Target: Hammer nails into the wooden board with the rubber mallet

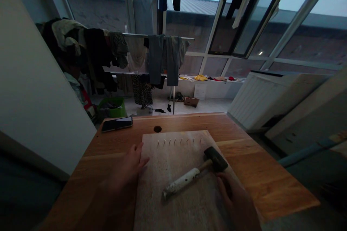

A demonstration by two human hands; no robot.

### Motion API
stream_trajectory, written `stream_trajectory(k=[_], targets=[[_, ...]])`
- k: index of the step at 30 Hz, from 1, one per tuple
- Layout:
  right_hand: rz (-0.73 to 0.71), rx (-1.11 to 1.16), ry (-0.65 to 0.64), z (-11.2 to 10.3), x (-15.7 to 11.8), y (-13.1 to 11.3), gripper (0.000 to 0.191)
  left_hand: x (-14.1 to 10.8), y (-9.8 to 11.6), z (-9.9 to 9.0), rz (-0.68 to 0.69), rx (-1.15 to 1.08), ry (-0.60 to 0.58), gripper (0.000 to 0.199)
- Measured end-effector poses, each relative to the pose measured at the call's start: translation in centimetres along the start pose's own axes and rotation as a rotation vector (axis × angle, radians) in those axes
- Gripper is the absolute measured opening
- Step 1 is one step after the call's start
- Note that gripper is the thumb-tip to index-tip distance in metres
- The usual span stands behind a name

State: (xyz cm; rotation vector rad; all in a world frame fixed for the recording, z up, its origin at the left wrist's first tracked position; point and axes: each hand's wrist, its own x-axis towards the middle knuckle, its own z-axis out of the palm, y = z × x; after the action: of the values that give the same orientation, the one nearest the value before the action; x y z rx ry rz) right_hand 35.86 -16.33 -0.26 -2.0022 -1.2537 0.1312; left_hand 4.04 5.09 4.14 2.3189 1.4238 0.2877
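Observation:
A pale wooden board lies on the wooden table, with a row of several thin nails standing up near its far edge. Across the board rests a hammer, its dark head at the right and its white-wrapped handle pointing toward the lower left. At the board's left edge is my left hand, fingers apart and fingertips touching the edge; its wrist is blurred. My right hand is at the board's right side just below the hammer head, fingers loosely bent and apart, holding nothing visible. Part of that hand is dark and blurred.
A phone lies at the far left of the table, near a round hole. Beyond stand a clothes rack, a green basket and windows. White panels lean on the right; a pale panel flanks the left.

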Motion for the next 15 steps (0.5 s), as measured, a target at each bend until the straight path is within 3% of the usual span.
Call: stream_trajectory(k=[3, 6, 10, 15], targets=[[-0.254, -0.132, 0.071, 0.2, -1.4, 2.6, 0.037, -4.8, 1.2, 3.1, 0.014, 0.046, 0.082, 0.058], [-0.354, -0.261, 0.092, 0.0, -1.8, 4.8, 0.037, -7.2, 2.8, 5.7, 0.109, 0.114, 0.143, 0.057], [-0.309, -0.483, 0.128, -2.7, -0.2, 8.7, 0.046, -6.3, 6.0, 6.9, 0.152, 0.074, 0.147, 0.05], [-0.077, -0.69, 0.128, -8.4, 2.8, 14.4, 0.055, -3.3, 13.0, 7.4, 0.313, -0.095, -0.058, 0.049]])
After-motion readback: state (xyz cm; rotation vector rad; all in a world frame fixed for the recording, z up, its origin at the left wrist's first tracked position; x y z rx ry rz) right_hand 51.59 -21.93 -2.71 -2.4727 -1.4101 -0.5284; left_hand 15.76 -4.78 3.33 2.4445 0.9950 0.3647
